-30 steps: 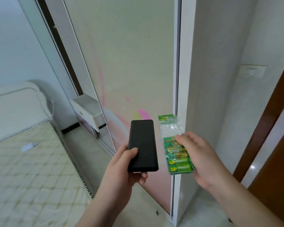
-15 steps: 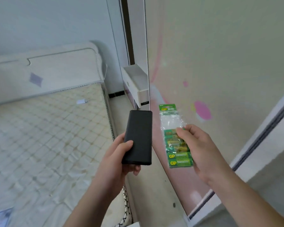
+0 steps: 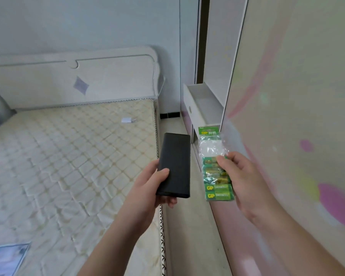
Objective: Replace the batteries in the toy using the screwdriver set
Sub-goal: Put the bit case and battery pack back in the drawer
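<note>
The left hand grips a flat black case by its near end, thumb laid across its top face, holding it above the right edge of the bed. Just to its right, the right hand pinches a green pack of batteries in clear plastic. Farther off, a white charger plug lies on the mattress, and an open white drawer juts from the wardrobe on the right.

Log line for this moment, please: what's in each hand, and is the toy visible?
left hand: holds black case | right hand: pinches battery pack, sealed | toy: not in view | nearby: bed, open drawer
</note>
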Demonstrator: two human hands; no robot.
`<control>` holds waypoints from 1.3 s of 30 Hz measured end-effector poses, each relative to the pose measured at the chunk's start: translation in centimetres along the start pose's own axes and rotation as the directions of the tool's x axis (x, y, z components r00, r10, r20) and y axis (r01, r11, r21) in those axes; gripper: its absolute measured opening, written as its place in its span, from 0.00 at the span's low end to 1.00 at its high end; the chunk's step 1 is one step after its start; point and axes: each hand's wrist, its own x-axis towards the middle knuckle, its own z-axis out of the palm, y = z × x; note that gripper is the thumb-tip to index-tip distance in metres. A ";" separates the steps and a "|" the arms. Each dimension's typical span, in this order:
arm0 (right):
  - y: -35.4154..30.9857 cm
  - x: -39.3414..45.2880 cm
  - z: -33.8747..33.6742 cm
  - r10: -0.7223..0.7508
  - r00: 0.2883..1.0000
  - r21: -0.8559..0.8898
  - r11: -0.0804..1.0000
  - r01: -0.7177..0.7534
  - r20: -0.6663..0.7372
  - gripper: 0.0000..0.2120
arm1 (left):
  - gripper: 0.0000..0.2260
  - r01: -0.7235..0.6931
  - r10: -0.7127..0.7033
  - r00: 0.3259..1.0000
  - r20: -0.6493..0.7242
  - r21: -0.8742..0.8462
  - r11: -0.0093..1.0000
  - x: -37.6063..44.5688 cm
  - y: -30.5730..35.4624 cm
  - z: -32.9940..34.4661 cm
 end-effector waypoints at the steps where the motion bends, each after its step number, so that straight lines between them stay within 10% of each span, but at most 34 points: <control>1: 0.1 1.2 0.5 -0.002 1.000 -0.010 1.000 0.002 0.020 0.07 | 0.12 -0.002 0.002 1.000 -0.019 -0.002 1.000 0.8 0.2 -0.4; 22: -1.2 27.2 14.1 0.051 0.894 0.059 0.995 -0.086 0.444 0.06 | 0.19 -0.111 0.120 0.830 -0.545 0.049 0.993 16.9 5.3 -6.8; 39: -3.4 43.1 21.5 -0.035 0.928 -0.103 0.992 0.078 0.371 0.08 | 0.11 -0.190 0.149 0.897 -0.416 -0.059 0.980 36.1 8.1 -14.6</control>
